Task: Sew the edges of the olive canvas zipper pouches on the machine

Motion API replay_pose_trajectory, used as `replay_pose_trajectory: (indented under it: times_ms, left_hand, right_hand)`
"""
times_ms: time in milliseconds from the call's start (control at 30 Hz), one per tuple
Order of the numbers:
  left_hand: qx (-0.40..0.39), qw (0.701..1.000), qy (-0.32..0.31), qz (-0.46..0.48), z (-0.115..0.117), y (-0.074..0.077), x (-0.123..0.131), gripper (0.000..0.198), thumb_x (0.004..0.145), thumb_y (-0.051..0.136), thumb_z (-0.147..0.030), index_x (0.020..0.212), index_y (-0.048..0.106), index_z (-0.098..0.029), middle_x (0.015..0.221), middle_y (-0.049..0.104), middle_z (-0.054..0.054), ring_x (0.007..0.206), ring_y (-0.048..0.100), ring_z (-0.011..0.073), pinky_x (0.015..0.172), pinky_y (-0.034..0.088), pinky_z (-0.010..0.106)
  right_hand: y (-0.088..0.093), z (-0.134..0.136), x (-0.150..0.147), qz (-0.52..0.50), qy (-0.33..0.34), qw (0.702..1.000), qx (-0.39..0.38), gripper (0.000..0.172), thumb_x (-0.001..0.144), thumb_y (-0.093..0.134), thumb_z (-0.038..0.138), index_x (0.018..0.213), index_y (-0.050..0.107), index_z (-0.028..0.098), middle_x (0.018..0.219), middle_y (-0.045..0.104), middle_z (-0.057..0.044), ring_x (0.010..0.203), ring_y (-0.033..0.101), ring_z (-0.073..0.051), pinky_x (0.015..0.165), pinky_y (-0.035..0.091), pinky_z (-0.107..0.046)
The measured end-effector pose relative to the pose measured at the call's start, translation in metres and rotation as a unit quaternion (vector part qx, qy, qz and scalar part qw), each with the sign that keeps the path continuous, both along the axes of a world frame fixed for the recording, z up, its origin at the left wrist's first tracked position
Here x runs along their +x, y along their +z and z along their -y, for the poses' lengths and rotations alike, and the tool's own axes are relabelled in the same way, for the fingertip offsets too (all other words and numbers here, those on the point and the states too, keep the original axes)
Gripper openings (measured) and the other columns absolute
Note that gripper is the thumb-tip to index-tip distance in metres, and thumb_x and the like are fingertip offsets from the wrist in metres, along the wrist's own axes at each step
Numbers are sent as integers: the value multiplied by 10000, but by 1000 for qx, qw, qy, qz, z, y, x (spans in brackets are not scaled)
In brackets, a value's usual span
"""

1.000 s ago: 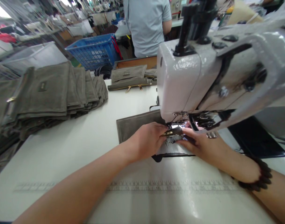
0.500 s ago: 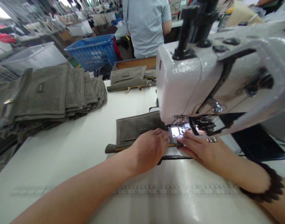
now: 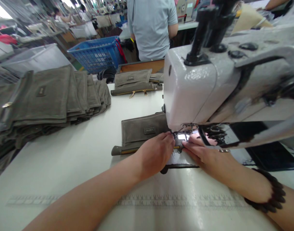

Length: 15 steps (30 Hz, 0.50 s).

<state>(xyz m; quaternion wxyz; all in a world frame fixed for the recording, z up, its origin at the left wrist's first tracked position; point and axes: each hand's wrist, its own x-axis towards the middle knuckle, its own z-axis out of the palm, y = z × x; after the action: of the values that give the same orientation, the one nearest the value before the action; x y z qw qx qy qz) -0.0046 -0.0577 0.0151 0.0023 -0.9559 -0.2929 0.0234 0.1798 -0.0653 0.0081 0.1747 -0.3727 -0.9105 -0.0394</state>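
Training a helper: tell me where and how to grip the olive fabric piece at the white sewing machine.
The olive fabric piece is likely best pinched by its zippered strip, at its left end, from the left: it juts past the panel; the left hand covers the middle.

One head-worn camera looks forward and down at the left hand [image 3: 156, 153] and right hand [image 3: 206, 154] nearby

On my feed the bench is bright, and a small lit patch [image 3: 182, 137] glares just past the right hand's [image 3: 202, 153] fingertips. Nearer me than the grip, the tabletop [image 3: 195, 186] shines in pale streaks. Far beyond it, the workroom [image 3: 101, 17] blurs; wide-angle stretch bends the frame edges.
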Motion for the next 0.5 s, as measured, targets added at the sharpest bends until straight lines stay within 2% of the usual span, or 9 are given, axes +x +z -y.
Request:
replay_pose_trajectory:
  times_ms: [167, 333, 500]
  left_hand:
    - [31, 1000, -1, -5, -3, -3, -1, 325, 848, 400, -124, 1157, 483, -69, 1171, 552, 118, 1157, 445, 167, 985, 324, 283]
    - [78, 996, -18, -33, -7, -9, -2, 324, 867, 372, -153, 1141, 505, -44, 1179, 542, 128, 1153, 442, 196, 989, 321, 298]
    - [84, 995, -23, -48, -9, -6, -2, 310, 877, 350, -159, 1090, 545, -47, 1104, 582, 118, 1118, 469, 189, 948, 355, 281]
  right_hand:
    - [-5, -3, -1, -16, -11, 1000, 20, 342, 884, 317, 155, 771, 638, 185, 830, 639, -69, 815, 554, -206, 689, 416, -354]
    - [-13, -5, 1, -16, -22, 999, 19, 340, 860, 334, 155, 740, 650, 195, 831, 639, -70, 770, 564, -199, 681, 437, -342]
    - [-14, -6, 3, -32, -9, 999, -4, 299, 828, 367, 123, 756, 650, 189, 806, 637, -69, 730, 569, -205, 641, 446, -336]
